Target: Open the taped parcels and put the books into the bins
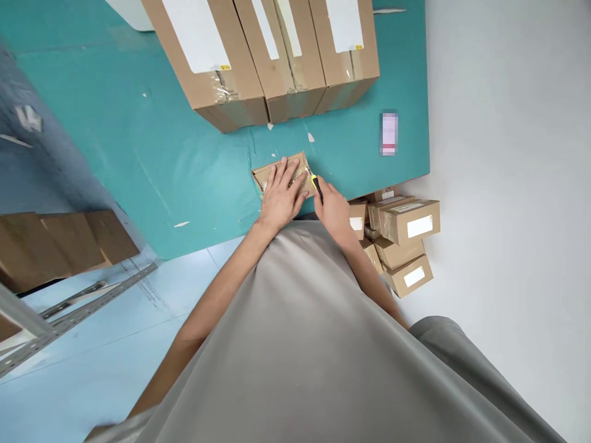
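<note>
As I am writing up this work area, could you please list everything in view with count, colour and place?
Table: one, green, centre
Small box: one, brown, table's near edge
Cutter: one, yellow and black, at small box's right end
Large boxes: three, brown, table's far side
Blurred item: one, pinkish, table's right
Paper scraps: several, white, mostly on table
Partly hidden object: one, white, top left
Piled boxes: several, brown, right, beyond table's near edge
Cardboard: count unclear, brown, left
Metal frame: one, grey, lower left
Floor: one, pale blue, lower left
Wall: one, pale, right
Clothing: grey, on person
Left hand: one, bare, on small box
Right hand: one, bare, holding cutter
</note>
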Available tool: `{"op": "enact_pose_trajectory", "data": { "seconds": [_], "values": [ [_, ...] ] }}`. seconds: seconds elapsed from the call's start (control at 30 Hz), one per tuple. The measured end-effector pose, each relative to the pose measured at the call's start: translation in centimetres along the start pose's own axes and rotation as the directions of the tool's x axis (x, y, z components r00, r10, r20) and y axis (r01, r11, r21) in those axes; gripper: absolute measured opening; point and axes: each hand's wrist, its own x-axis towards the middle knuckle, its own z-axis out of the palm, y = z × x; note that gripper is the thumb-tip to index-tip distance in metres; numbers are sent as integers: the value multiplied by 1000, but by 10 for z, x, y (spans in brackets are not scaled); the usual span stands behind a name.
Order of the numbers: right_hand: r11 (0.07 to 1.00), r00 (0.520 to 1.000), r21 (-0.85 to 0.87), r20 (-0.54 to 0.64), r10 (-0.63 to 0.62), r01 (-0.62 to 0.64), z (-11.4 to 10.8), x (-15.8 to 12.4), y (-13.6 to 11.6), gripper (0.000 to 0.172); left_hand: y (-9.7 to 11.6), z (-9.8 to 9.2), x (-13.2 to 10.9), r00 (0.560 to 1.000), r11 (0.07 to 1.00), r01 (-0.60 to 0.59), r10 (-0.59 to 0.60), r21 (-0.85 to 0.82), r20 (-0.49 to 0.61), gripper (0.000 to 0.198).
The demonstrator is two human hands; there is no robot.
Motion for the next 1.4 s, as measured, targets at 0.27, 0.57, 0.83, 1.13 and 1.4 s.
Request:
{"op": "enact_pose_trajectory", "data": {
  "seconds": [0.27,0.57,0.83,1.13,1.4],
  "values": [
    [969,977,-189,111,179,-156,-14,-3,-31,62,5,9,-4,1000,996,17,-16,-91,11,63],
    [934,943,-265,166,290,-241,-23,-40,-24,51,10,14,-9,997,995,-21,28,-99,78,63],
    [945,940,-253,215,266,-210,-36,-42,-29,45,12,11,-5,998,999,15,-12,-49,67,63],
    [969,966,-205,186,177,-138,-34,-35,-23,51,3,19,0,998,997,61,-62,-54,-27,61],
    [956,946,19,-145,292,-292,-1,43,74,66,-17,-18,-31,901,941,313,-337,-130,-272,80]
  ]
}}
